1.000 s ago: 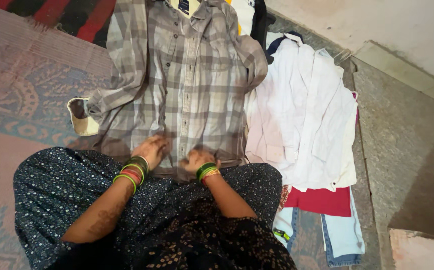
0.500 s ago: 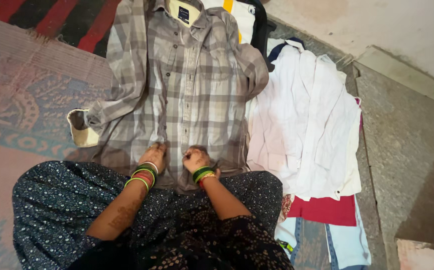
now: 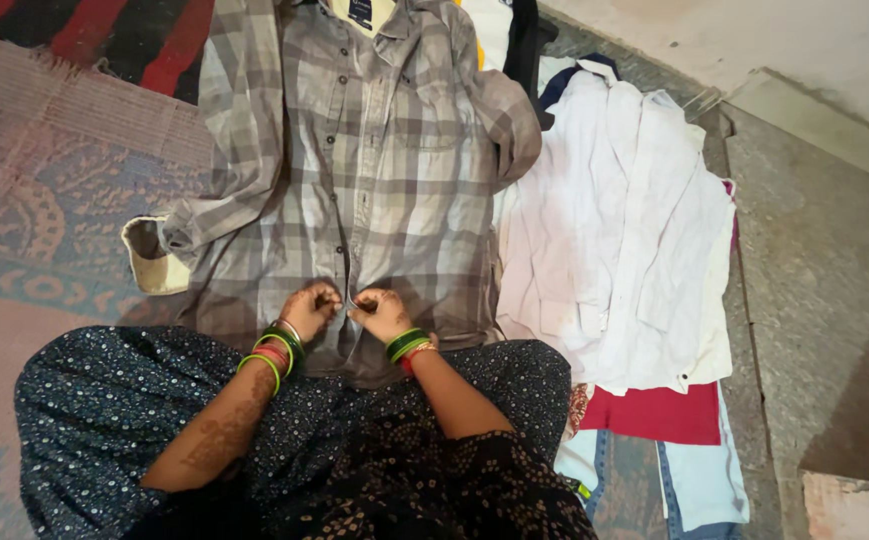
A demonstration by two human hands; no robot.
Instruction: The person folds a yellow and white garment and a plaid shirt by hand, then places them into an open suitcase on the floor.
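A grey checked shirt [image 3: 384, 170] lies flat, front up, on the patterned rug, collar away from me. My left hand [image 3: 311, 306] and my right hand [image 3: 378, 311] sit close together at the shirt's button strip near the hem, fingers pinched on the cloth of the two front edges. Green and red bangles ring both wrists. The shirt's left sleeve is folded across its side, with the cuff near a cream cloth piece [image 3: 149, 258].
A pile of white shirts [image 3: 624, 220] lies to the right, over a red garment [image 3: 654, 412] and light blue jeans [image 3: 699, 475]. My dark dotted skirt [image 3: 114, 400] covers the foreground. A stone floor and a step [image 3: 834, 240] run along the right.
Both hands moved a little up the shirt front and closer together, from pressing flat near the hem to pinching the button strip.
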